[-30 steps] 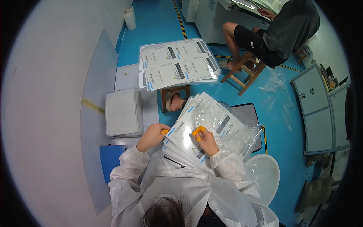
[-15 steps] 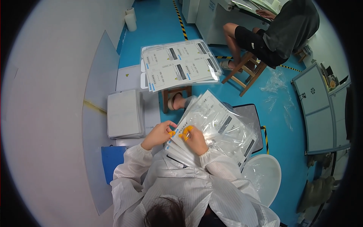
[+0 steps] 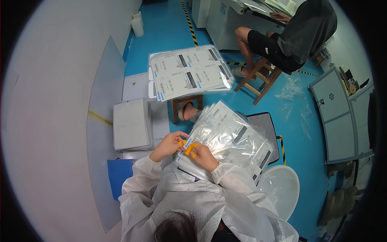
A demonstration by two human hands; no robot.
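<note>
A stack of white printed sheets (image 3: 219,117) lies tilted across my lap, with crumpled clear plastic film (image 3: 225,141) over the top sheet. At the stack's left edge, my left hand (image 3: 166,146) pinches the edge of a sheet between thumb and forefinger. My right hand (image 3: 204,157) is closed just beside it, its fingertips pressed together on the film near the same edge. Both hands wear orange finger cots. Exactly what lies between the right fingertips is hidden by the fingers.
More printed sheets (image 3: 189,72) are piled on a wooden stool ahead. Left stands a stack of plain white sheets (image 3: 131,125), with a blue box (image 3: 119,177) nearer. A white tub (image 3: 284,189) holding film is at right. A co-worker (image 3: 306,36) sits far right; loose film (image 3: 294,97) lies on the floor.
My right hand has moved slightly left and down, closer to my left hand at the sheet edge. The film over the top sheet has shifted. The view has tilted slightly.
</note>
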